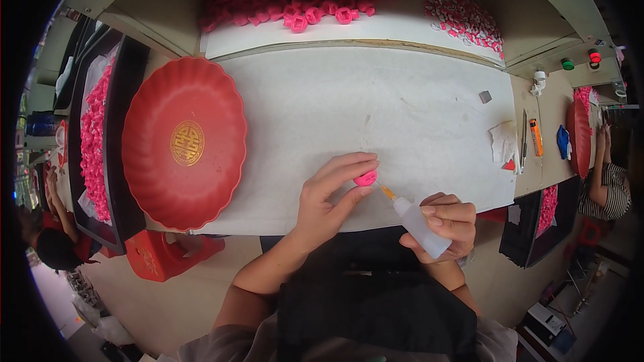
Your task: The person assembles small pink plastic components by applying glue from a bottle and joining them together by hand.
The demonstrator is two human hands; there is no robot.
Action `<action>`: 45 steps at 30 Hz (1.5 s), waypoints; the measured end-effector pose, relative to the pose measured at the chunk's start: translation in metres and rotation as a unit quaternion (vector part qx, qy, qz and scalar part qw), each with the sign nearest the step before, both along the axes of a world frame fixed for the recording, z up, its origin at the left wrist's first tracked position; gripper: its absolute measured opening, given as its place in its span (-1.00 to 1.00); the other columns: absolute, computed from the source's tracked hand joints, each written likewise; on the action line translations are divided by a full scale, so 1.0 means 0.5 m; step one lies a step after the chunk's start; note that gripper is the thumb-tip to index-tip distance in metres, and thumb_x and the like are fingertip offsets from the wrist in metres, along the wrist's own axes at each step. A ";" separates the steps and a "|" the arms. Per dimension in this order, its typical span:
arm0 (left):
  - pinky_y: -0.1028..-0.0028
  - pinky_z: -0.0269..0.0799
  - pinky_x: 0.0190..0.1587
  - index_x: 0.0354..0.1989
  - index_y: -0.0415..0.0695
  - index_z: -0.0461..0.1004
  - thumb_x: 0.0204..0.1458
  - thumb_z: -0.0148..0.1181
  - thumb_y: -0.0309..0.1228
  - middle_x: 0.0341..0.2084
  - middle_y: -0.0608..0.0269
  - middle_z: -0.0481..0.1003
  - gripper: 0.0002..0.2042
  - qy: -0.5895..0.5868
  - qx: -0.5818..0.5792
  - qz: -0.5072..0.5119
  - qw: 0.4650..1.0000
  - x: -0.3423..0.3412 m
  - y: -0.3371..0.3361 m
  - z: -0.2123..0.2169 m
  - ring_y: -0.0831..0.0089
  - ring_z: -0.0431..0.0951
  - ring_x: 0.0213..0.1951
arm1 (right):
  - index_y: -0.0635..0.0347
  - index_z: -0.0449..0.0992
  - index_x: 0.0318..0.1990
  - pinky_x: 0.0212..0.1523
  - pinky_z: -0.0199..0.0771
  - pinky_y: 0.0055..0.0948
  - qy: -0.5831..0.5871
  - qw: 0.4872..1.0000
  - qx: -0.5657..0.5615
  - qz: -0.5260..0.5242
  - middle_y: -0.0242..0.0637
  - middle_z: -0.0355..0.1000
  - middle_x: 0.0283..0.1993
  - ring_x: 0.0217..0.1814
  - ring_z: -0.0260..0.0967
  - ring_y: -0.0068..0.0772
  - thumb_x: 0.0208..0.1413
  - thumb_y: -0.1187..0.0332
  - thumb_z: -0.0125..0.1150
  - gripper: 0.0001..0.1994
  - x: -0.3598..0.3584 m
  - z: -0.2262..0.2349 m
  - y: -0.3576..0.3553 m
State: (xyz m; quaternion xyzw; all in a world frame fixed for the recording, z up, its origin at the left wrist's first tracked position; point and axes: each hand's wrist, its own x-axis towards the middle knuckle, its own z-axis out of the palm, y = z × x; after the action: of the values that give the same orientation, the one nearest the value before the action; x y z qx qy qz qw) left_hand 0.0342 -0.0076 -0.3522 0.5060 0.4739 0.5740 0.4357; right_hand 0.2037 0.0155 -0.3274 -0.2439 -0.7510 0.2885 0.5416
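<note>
Pinched between the thumb and fingers of my left hand (331, 194) is a small pink plastic part (365, 178), held over the white work surface (322, 107). My right hand (448, 224) is wrapped round a translucent white squeeze bottle (424, 228). The bottle tilts up to the left, and its orange nozzle with a thin needle tip (386, 192) points at the pink part. The tip is at or very close to the part's right edge; whether they touch, I cannot tell.
A scalloped red tray (225, 141) stands at the left, beside a black bin (124, 154) of pink parts. Pink pieces (295, 17) heap on the shelf behind. An orange cutter (535, 137) and a cloth scrap (503, 142) lie right. People work at both sides.
</note>
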 end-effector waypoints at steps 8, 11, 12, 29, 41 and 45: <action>0.49 0.27 -0.07 -0.19 -0.31 0.39 -0.20 0.08 -0.72 -0.13 0.03 0.33 -0.69 0.008 0.009 -0.029 1.000 -0.004 0.000 -0.001 0.35 0.34 -0.08 | 0.13 0.27 -0.32 -0.50 0.34 -0.55 0.001 1.000 -0.004 -0.003 -0.30 0.22 -0.35 -0.53 0.23 -0.51 -0.28 0.29 0.37 -0.60 0.000 0.002 -0.002; 0.49 0.27 -0.07 -0.19 -0.30 0.39 -0.19 0.08 -0.71 -0.13 0.03 0.34 -0.69 0.007 0.003 -0.031 1.000 -0.004 -0.001 -0.002 0.35 0.34 -0.09 | 0.13 0.26 -0.32 -0.50 0.34 -0.55 0.014 1.000 -0.005 -0.002 -0.30 0.22 -0.35 -0.53 0.22 -0.51 -0.28 0.29 0.37 -0.60 -0.001 0.003 -0.003; 0.49 0.28 -0.07 -0.19 -0.30 0.39 -0.19 0.08 -0.71 -0.14 0.03 0.34 -0.69 0.008 0.006 -0.032 0.999 -0.004 -0.002 -0.004 0.35 0.34 -0.09 | 0.13 0.26 -0.33 -0.51 0.34 -0.55 0.013 1.000 -0.003 -0.001 -0.30 0.22 -0.34 -0.53 0.22 -0.51 -0.28 0.28 0.37 -0.60 -0.002 0.003 -0.003; 0.50 0.31 -0.09 -0.18 -0.29 0.39 -0.18 0.07 -0.72 -0.13 0.05 0.33 -0.69 0.016 -0.006 -0.042 0.999 -0.004 -0.001 -0.002 0.36 0.34 -0.08 | 0.18 0.35 -0.32 -0.49 0.42 -0.43 0.034 0.999 -0.014 0.026 -0.22 0.32 -0.31 -0.45 0.34 -0.34 -0.45 0.41 0.46 -0.55 0.004 -0.007 -0.005; 0.53 0.25 -0.07 -0.19 -0.28 0.40 -0.17 0.10 -0.67 -0.17 0.11 0.39 -0.71 -0.087 -0.046 -0.006 0.995 -0.005 -0.009 -0.005 0.39 0.38 -0.13 | 0.21 0.21 -0.31 -0.43 0.39 -0.47 0.133 0.981 -0.125 -0.058 -0.23 0.21 -0.33 -0.41 0.25 -0.44 -0.22 0.45 0.21 -0.69 0.055 0.011 0.104; 0.53 0.24 -0.07 -0.18 -0.29 0.39 -0.16 0.09 -0.67 -0.17 0.11 0.38 -0.71 -0.096 -0.045 -0.009 0.994 -0.007 -0.009 -0.001 0.42 0.37 -0.13 | 0.30 0.24 -0.29 -0.32 0.44 -0.47 0.089 0.958 -0.272 -0.033 -0.21 0.27 -0.26 -0.29 0.35 -0.40 -0.13 0.59 0.07 -0.78 0.071 0.027 0.246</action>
State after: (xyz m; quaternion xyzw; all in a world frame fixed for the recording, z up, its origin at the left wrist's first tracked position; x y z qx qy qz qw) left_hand 0.0307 -0.0121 -0.3529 0.4327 0.4508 0.5943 0.5063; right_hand 0.2391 0.1386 -0.3136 -0.3800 -0.5841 0.4842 0.5292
